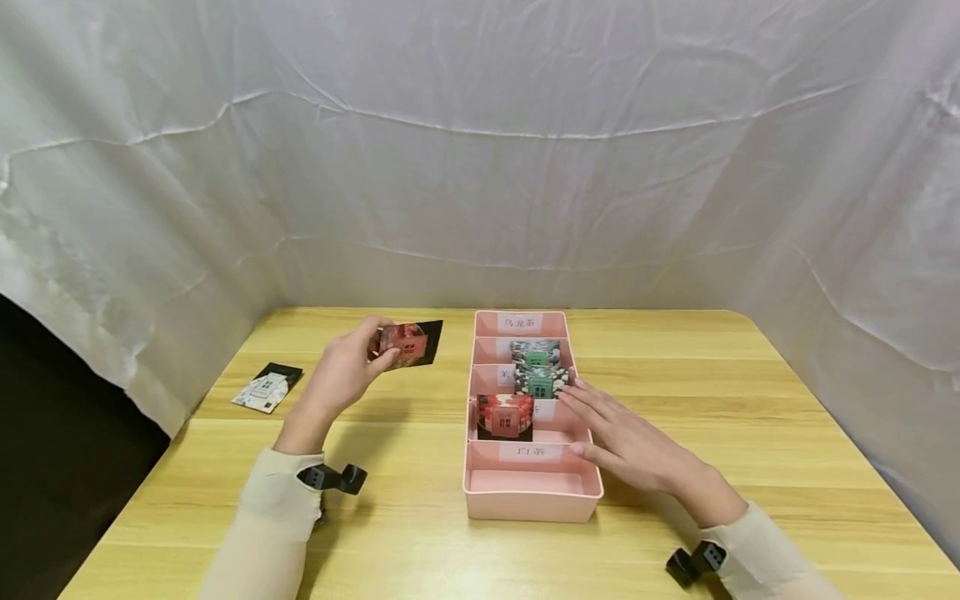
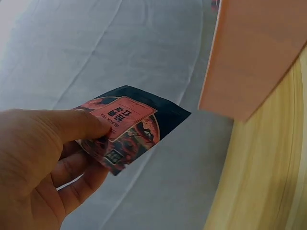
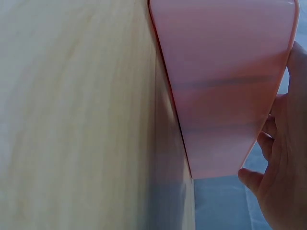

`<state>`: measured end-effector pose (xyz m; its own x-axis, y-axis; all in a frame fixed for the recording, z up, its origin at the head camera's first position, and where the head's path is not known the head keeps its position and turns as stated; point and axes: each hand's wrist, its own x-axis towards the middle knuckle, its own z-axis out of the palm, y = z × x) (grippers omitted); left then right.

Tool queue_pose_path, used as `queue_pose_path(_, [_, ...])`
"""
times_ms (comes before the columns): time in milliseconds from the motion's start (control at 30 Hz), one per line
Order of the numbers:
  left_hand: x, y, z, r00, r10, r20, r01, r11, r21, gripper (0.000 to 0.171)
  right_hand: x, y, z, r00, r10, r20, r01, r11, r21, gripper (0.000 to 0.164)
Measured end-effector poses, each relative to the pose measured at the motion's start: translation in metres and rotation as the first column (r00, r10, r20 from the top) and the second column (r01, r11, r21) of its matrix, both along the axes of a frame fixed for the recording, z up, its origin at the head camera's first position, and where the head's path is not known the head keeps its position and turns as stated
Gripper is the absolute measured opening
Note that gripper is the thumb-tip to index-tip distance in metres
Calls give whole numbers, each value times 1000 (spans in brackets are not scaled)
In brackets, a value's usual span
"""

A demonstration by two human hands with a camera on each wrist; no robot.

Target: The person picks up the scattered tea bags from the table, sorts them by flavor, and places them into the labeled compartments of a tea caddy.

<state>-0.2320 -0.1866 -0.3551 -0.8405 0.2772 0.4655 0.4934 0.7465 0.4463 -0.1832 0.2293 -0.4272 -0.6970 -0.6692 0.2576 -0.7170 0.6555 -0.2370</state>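
Note:
My left hand [image 1: 341, 367] pinches a red and black tea sachet [image 1: 411, 343] between thumb and fingers, above the table left of the box. In the left wrist view the sachet [image 2: 129, 124] reads BLACK TEA and tilts upward. A long pink divided box [image 1: 528, 506] stands beside it, with paper labels on its dividers. My right hand [image 1: 637, 442] lies at the box's right rim, fingers extended over the edge. Inside the box are a red sachet [image 1: 506, 421], a green and white floral sachet [image 1: 542, 385] and a bluish-green sachet [image 1: 536, 352].
A white and black sachet [image 1: 268, 388] lies on the wooden table [image 1: 405, 533] at the left. Pale cloth curtains [image 1: 480, 192] hang round the back and both sides.

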Motion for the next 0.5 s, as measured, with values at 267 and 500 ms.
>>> queue_pose_path(267, [10,18,6,992,-86,-89,88,996,28,29,-1,0,0,1000,2,8,-2,1000,1,69])
queue_pose_path(500, [16,35,7,964,-173,-201,183,982,36,26,0,-1,1,999,-8,32,8,1000,8,69])
